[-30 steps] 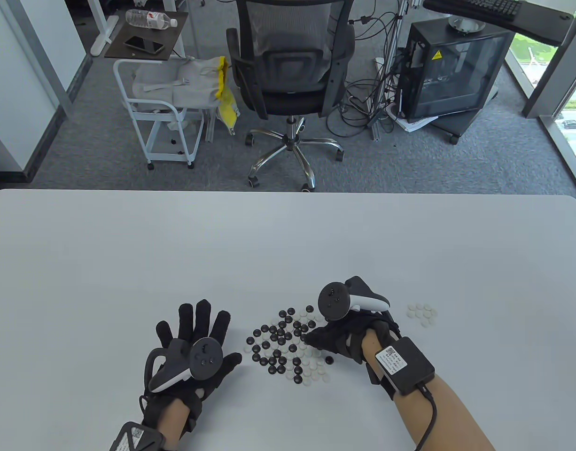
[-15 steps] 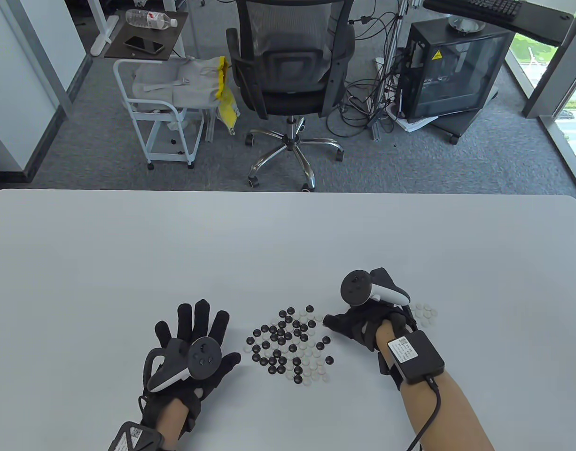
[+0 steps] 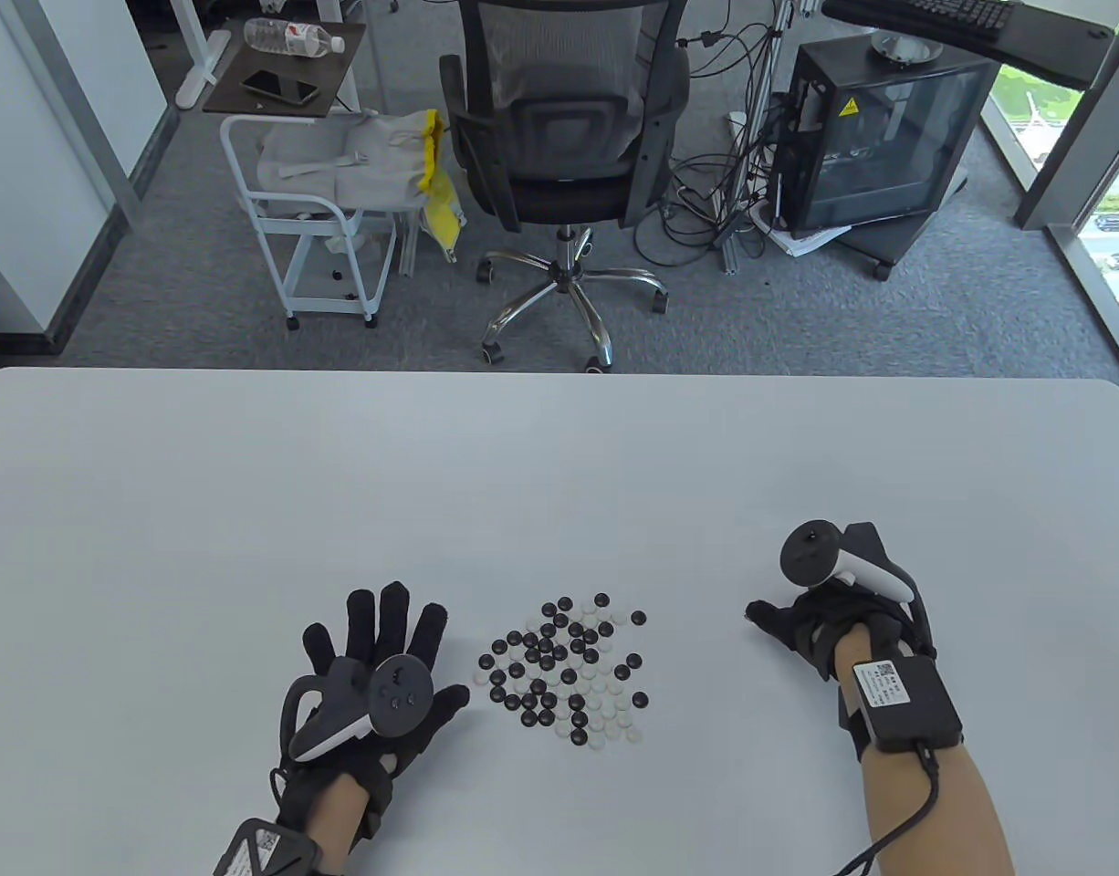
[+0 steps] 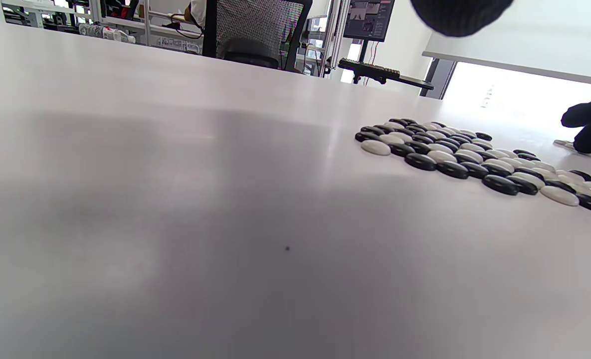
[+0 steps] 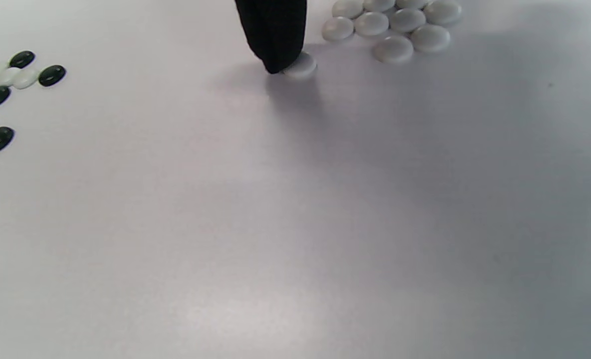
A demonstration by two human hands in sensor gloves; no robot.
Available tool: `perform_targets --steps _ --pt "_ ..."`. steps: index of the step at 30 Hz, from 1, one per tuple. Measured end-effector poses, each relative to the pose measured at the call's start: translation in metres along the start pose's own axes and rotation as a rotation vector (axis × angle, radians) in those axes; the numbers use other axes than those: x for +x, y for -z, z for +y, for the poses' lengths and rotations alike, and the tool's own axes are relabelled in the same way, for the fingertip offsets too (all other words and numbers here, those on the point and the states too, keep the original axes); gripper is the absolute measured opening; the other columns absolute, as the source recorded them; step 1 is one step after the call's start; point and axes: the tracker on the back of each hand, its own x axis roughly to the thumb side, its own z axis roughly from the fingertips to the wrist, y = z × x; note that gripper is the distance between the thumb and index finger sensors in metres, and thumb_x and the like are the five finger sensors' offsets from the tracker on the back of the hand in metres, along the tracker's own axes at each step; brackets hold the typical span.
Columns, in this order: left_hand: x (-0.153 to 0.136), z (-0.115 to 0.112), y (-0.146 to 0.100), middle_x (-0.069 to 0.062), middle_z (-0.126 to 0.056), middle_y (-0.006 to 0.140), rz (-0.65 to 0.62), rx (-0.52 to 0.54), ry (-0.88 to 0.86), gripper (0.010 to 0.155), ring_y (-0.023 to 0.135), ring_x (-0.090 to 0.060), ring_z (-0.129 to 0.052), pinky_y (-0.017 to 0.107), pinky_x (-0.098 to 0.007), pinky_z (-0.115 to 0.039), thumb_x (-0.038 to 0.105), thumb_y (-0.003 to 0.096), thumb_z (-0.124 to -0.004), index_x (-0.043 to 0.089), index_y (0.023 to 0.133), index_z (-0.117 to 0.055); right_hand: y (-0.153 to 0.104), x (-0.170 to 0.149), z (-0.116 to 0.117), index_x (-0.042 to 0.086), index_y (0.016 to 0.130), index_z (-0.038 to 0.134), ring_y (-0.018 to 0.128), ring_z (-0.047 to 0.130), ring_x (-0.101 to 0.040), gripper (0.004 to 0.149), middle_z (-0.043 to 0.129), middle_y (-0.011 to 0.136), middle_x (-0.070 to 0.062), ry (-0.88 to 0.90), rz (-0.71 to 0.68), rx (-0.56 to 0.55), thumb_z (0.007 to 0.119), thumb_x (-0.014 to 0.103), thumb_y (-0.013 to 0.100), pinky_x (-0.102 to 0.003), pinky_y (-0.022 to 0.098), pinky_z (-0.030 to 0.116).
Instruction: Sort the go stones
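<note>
Right hand (image 3: 820, 625) grip: fingertip (image 5: 275, 55) presses white stone (image 5: 301, 65), hidden in table view; left hand (image 3: 377, 675) flat, splayed.

Beyond the white desk (image 3: 559, 456), a black mesh office chair (image 3: 564, 119) stands on grey carpet (image 3: 934, 310); daylight enters a window (image 3: 1112, 228) at right.

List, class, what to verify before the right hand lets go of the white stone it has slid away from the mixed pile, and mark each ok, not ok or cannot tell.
1. Fingertip of right hand touches the white stone: ok.
2. That stone has joined the white cluster: not ok, it lies apart from it.
3. Only white stones in the cluster: ok.
4. Mixed pile fully sorted: not ok, black and white remain together.
5. Left hand flat on table, beside the pile: ok.
</note>
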Motion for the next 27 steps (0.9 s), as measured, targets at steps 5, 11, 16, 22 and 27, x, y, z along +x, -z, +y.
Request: perform_targets --steps 5,11,16,22,27 --pt "0.001 -0.001 0.001 -0.025 0.015 0.115 0.000 -0.013 0.000 0.086 0.097 -0.054 0.018 0.050 -0.083 0.003 0.062 0.0586 -0.051 0.020 0.119 -0.009 -0.004 -0.014 0.002 0.008 0.109 0.071 0.092 -0.004 -0.067 0.067 0.012 0.114 -0.040 0.009 0.011 -0.026 0.050 0.050 0.062 -0.092 0.054 0.010" --pt "0.001 -0.001 0.001 -0.025 0.015 0.115 0.002 -0.011 0.002 0.086 0.097 -0.053 0.018 0.050 -0.083 0.003 0.062 0.0587 -0.051 0.020 0.119 -0.008 -0.005 -0.024 0.004 0.007 0.110 0.069 0.092 -0.003 -0.067 0.067 0.012 0.114 -0.041 0.034 0.017 -0.055 0.050 0.050 0.062 -0.092 0.054 0.010" --pt "0.002 -0.001 0.001 -0.025 0.015 0.115 0.001 -0.006 0.002 0.086 0.097 -0.053 0.018 0.050 -0.083 0.003 0.062 0.0586 -0.051 0.019 0.119 -0.009 -0.013 -0.008 0.001 0.003 0.114 0.060 0.090 -0.007 -0.067 0.072 0.008 0.112 -0.043 0.030 -0.067 -0.096 0.050 0.051 0.062 -0.091 0.053 0.008" --pt "0.003 0.000 0.001 -0.025 0.015 0.115 -0.001 0.003 0.006 0.085 0.096 -0.053 0.018 0.050 -0.083 0.003 0.062 0.0586 -0.051 0.020 0.119 -0.009 -0.036 0.032 -0.005 -0.005 0.119 0.034 0.088 -0.011 -0.065 0.081 0.003 0.110 -0.045 -0.009 -0.250 -0.163 0.051 0.051 0.064 -0.089 0.053 0.006" --pt "0.004 0.003 -0.002 -0.025 0.015 0.115 -0.014 0.028 0.002 0.085 0.096 -0.053 0.019 0.050 -0.082 0.003 0.062 0.0587 -0.051 0.020 0.119 -0.009 -0.065 0.060 0.000 -0.007 0.117 0.019 0.087 -0.011 -0.065 0.085 0.001 0.109 -0.047 -0.083 -0.403 -0.301 0.051 0.051 0.063 -0.088 0.053 0.005"
